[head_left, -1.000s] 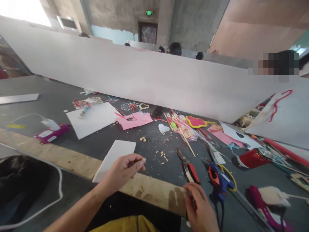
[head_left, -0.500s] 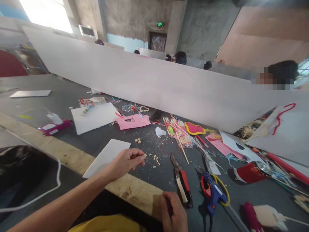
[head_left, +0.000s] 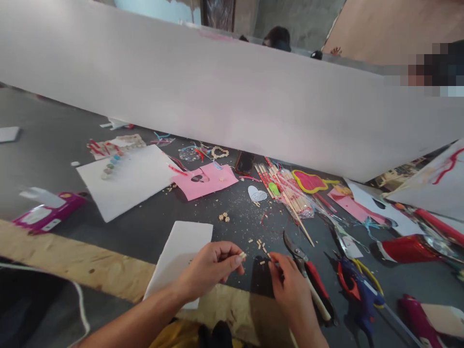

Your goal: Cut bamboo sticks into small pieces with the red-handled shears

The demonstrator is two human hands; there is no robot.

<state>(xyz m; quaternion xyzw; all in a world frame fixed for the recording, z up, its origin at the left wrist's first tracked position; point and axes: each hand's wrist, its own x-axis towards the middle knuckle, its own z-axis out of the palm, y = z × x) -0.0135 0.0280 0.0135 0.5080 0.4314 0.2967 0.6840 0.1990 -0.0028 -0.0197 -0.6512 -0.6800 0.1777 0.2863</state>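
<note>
My left hand (head_left: 217, 266) is closed in a pinch on a small pale wooden piece (head_left: 242, 254), over the right edge of a white sheet (head_left: 181, 241). Close by on the right, my right hand (head_left: 290, 285) reaches the dark table, its thumb and forefinger at a small wooden stick piece (head_left: 267, 253); whether they grip it is too small to tell. More short stick pieces (head_left: 259, 244) are scattered just beyond the fingertips. A little cluster of wooden bits (head_left: 224, 217) lies further back. Pruning shears (head_left: 308, 270) with red and white handles rest beside my right hand.
A blue glue gun (head_left: 364, 290) and a red can (head_left: 409, 249) are at the right. Bundled sticks (head_left: 290, 193), a white heart (head_left: 257, 194) and pink paper (head_left: 206, 180) lie further back. A white panel (head_left: 217, 92) stands behind. Purple tissue pack (head_left: 52, 212) at left.
My right hand has moved forward from the table's near edge to the stick pieces. My left hand still pinches its piece. The camera view has tilted downward.
</note>
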